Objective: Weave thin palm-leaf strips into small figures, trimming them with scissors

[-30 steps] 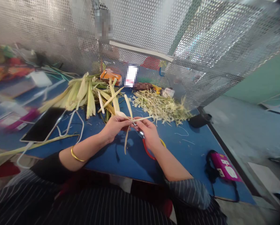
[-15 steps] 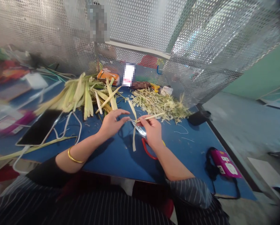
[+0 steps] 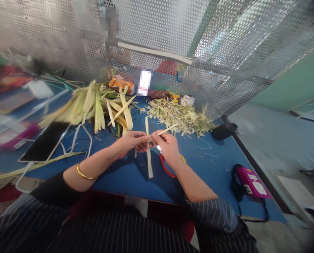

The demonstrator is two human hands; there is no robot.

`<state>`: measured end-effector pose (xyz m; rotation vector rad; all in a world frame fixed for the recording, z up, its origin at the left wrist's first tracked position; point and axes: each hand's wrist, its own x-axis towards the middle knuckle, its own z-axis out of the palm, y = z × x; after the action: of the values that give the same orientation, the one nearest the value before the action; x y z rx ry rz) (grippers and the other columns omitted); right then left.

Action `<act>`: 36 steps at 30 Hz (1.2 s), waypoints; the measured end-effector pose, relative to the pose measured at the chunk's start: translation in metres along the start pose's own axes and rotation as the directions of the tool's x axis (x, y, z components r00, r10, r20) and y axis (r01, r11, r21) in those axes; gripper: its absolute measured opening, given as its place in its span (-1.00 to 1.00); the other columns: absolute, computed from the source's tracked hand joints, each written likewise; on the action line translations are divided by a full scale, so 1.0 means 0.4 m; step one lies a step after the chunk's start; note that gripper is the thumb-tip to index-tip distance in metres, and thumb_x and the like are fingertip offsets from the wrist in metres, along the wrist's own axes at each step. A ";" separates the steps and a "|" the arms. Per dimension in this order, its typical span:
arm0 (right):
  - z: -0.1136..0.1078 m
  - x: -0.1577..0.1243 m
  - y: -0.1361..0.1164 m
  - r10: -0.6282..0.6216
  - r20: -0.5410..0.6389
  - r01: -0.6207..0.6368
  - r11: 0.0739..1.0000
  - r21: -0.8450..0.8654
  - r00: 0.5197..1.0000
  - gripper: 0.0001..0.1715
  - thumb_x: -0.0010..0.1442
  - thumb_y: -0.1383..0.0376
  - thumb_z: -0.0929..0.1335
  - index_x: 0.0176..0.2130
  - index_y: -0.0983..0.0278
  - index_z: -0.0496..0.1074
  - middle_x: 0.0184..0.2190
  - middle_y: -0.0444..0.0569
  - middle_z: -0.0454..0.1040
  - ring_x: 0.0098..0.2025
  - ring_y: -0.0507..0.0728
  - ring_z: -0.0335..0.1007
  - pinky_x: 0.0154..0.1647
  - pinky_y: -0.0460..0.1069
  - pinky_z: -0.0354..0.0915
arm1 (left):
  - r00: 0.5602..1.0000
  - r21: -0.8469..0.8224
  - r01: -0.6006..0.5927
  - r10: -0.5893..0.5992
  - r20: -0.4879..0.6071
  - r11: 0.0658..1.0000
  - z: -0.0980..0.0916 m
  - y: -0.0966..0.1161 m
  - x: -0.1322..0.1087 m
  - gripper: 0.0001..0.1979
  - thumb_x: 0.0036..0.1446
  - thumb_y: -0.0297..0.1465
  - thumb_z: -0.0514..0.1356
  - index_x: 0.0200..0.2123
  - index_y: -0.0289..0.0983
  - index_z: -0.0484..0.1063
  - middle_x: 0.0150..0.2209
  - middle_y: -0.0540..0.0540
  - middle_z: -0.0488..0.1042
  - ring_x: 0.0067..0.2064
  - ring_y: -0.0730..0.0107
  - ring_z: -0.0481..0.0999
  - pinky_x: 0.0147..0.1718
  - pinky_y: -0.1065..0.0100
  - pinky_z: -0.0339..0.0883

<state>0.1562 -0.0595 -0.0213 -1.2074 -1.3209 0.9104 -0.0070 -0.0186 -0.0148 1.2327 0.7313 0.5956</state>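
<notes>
My left hand [image 3: 130, 141] and my right hand [image 3: 167, 147] meet above the blue table [image 3: 214, 168], both pinching pale palm-leaf strips [image 3: 148, 154]. One strip runs upright through my fingers and hangs down toward me. A thinner strip [image 3: 167, 130] sticks out to the right from my right hand's fingers. Scissors with red and yellow handles [image 3: 164, 167] lie under my right hand, partly hidden by it. A gold bangle [image 3: 83, 174] sits on my left wrist.
A bundle of long pale leaves [image 3: 93, 105] lies at the back left, a heap of trimmed scraps [image 3: 180, 119] at the back right. A dark phone [image 3: 47, 140] with a white cable lies left. A pink device [image 3: 250, 182] rests near the right edge. Perforated metal screens [image 3: 172, 42] stand behind.
My left hand's fingers were spread half a second ago and have closed onto the strip again. The long strip now stands straighter and hangs lower toward me.
</notes>
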 end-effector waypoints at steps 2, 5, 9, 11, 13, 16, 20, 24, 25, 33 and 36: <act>0.001 0.001 0.002 0.017 -0.019 -0.017 1.000 -0.006 1.000 -0.82 0.07 0.20 0.36 -0.41 0.27 0.44 -0.60 -0.18 0.36 -0.59 -0.04 0.21 -0.53 -0.10 0.18 | 0.999 -0.026 0.044 -0.044 0.007 0.999 -0.001 -0.004 0.000 -0.72 -0.03 -0.19 0.27 -0.40 -0.31 0.52 -0.39 -0.14 0.53 -0.53 0.55 0.37 -0.56 0.50 0.21; 0.003 0.003 0.001 0.059 -0.071 -0.058 0.998 0.006 0.996 -0.83 0.04 0.21 0.37 -0.42 0.28 0.44 -0.59 -0.18 0.38 -0.59 -0.05 0.19 -0.54 -0.11 0.16 | 0.999 -0.025 0.044 -0.044 -0.019 0.999 0.000 -0.006 0.000 -0.73 -0.03 -0.20 0.27 -0.42 -0.33 0.51 -0.38 -0.16 0.55 -0.55 0.57 0.37 -0.64 0.53 0.13; 0.003 0.004 0.000 0.078 -0.078 -0.077 0.997 0.012 0.994 -0.81 0.02 0.19 0.38 -0.44 0.29 0.44 -0.57 -0.16 0.40 -0.56 -0.03 0.22 -0.52 -0.10 0.18 | 0.997 0.000 0.069 -0.069 -0.019 0.998 0.008 0.003 -0.005 -0.71 -0.02 -0.18 0.25 -0.42 -0.33 0.51 -0.36 -0.17 0.56 -0.57 0.57 0.39 -0.68 0.52 0.08; 0.003 0.003 0.003 0.091 -0.072 -0.091 0.996 0.005 0.993 -0.80 0.01 0.19 0.39 -0.44 0.29 0.44 -0.57 -0.16 0.41 -0.55 -0.03 0.23 -0.51 -0.10 0.18 | 0.996 0.021 0.085 -0.084 -0.038 0.996 0.013 0.006 -0.006 -0.74 -0.04 -0.22 0.28 -0.47 -0.34 0.50 -0.42 -0.15 0.56 -0.60 0.58 0.38 -0.69 0.52 0.07; 0.004 0.001 0.007 0.100 -0.084 -0.102 0.995 -0.019 0.991 -0.79 0.01 0.18 0.39 -0.45 0.30 0.45 -0.60 -0.16 0.39 -0.57 -0.03 0.22 -0.52 -0.10 0.16 | 0.994 0.043 0.096 -0.094 -0.060 0.994 0.017 0.004 -0.005 -0.76 -0.07 -0.26 0.30 -0.51 -0.35 0.49 -0.49 -0.13 0.54 -0.62 0.59 0.36 -0.70 0.52 0.07; 0.009 -0.002 0.009 0.101 -0.154 -0.112 0.992 -0.066 0.983 -0.80 0.01 0.20 0.38 -0.48 0.31 0.45 -0.66 -0.18 0.34 -0.60 -0.03 0.19 -0.54 -0.10 0.13 | 0.993 0.060 0.101 -0.097 -0.065 0.993 0.017 -0.005 -0.001 -0.76 -0.07 -0.27 0.29 -0.47 -0.36 0.51 -0.50 -0.14 0.54 -0.61 0.55 0.39 -0.69 0.52 0.09; 0.009 0.003 0.014 0.130 -0.156 -0.143 0.987 -0.079 0.979 -0.77 0.02 0.19 0.37 -0.50 0.31 0.44 -0.68 -0.19 0.33 -0.60 -0.04 0.20 -0.53 -0.11 0.14 | 0.991 0.083 0.122 -0.117 -0.057 0.989 0.012 -0.014 0.003 -0.74 -0.07 -0.25 0.29 -0.45 -0.37 0.51 -0.46 -0.16 0.56 -0.57 0.54 0.42 -0.68 0.53 0.11; -0.029 0.013 0.014 0.172 -0.085 -0.182 0.974 -0.138 0.981 -0.54 0.10 0.00 0.29 -0.54 0.31 0.42 -0.68 -0.15 0.31 -0.63 -0.03 0.19 -0.57 -0.10 0.13 | 0.990 0.083 0.102 -0.093 -0.109 0.991 0.009 -0.008 0.002 -0.72 -0.05 -0.23 0.27 -0.43 -0.38 0.51 -0.45 -0.14 0.55 -0.59 0.57 0.39 -0.67 0.54 0.12; -0.041 0.014 0.010 0.151 -0.122 -0.172 0.968 -0.184 0.981 -0.49 0.12 -0.04 0.26 -0.58 0.30 0.41 -0.70 -0.15 0.28 -0.65 -0.03 0.16 -0.58 -0.09 0.11 | 0.989 0.084 0.092 -0.081 -0.124 0.992 0.009 -0.005 0.001 -0.72 -0.04 -0.23 0.26 -0.41 -0.38 0.51 -0.45 -0.14 0.55 -0.59 0.58 0.39 -0.67 0.54 0.12; -0.048 0.001 -0.035 -0.140 0.018 0.130 0.849 -0.512 0.990 -0.67 0.13 0.07 0.31 -0.43 0.24 0.52 -0.48 -0.11 0.37 -0.45 0.00 0.24 -0.38 -0.07 0.14 | 0.994 0.307 0.052 -0.079 0.076 0.950 0.021 -0.003 -0.014 -0.69 0.02 -0.19 0.19 -0.44 -0.36 0.50 -0.46 -0.15 0.56 -0.61 0.52 0.43 -0.67 0.52 0.12; -0.019 -0.001 -0.029 0.050 0.176 0.022 0.923 -0.384 0.983 -0.70 0.08 0.10 0.34 -0.47 0.26 0.48 -0.53 -0.15 0.33 -0.49 -0.01 0.19 -0.42 -0.08 0.13 | 0.982 0.373 0.024 -0.092 0.167 0.928 0.027 -0.015 -0.017 -0.73 0.01 -0.24 0.18 -0.45 -0.36 0.50 -0.52 -0.12 0.54 -0.60 0.49 0.44 -0.65 0.51 0.16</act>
<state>0.1620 -0.0631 -0.0093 -1.4604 -1.6982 0.8076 -0.0029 -0.0319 -0.0176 1.5855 0.7431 0.2952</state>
